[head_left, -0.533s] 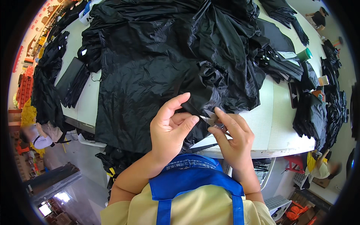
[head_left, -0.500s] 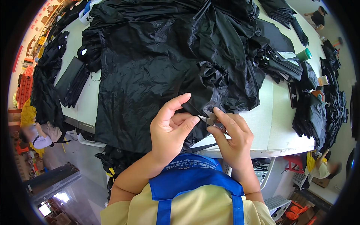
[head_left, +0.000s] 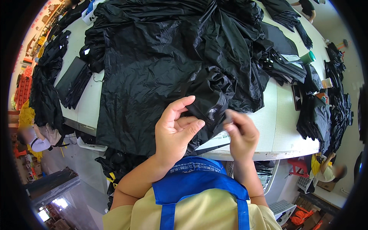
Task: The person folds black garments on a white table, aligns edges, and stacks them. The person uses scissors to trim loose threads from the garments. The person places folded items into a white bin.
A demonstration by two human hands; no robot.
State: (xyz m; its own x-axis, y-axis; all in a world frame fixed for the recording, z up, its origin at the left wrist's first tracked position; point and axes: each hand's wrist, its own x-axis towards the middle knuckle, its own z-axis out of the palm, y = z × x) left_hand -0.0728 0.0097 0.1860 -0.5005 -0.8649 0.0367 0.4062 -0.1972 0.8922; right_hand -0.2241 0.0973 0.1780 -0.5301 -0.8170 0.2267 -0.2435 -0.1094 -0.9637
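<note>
A large, shiny black garment (head_left: pixel 149 76) of thin fabric lies spread over the table in front of me, with a gathered, elastic-looking part bunched near its lower right. My left hand (head_left: pixel 174 128) grips an edge of this fabric, thumb and fingers curled around it. Just to the right, my right hand (head_left: pixel 244 134) is closed and a little blurred by motion. The small metal thread snips (head_left: pixel 229 115) in it are mostly hidden; only a greyish bit shows at the fingertips, beside the fabric.
Folded black garments (head_left: pixel 73 82) lie at the left, and more stacks (head_left: pixel 316 119) at the right. A green cup-like object (head_left: pixel 308 57) and a dark phone (head_left: pixel 296 97) are on the right side. Other people are beyond the table's left and right edges.
My right hand has moved slightly right, drawing the snips away from the fabric, where their blades showed before. My left hand keeps its hold almost unmoved.
</note>
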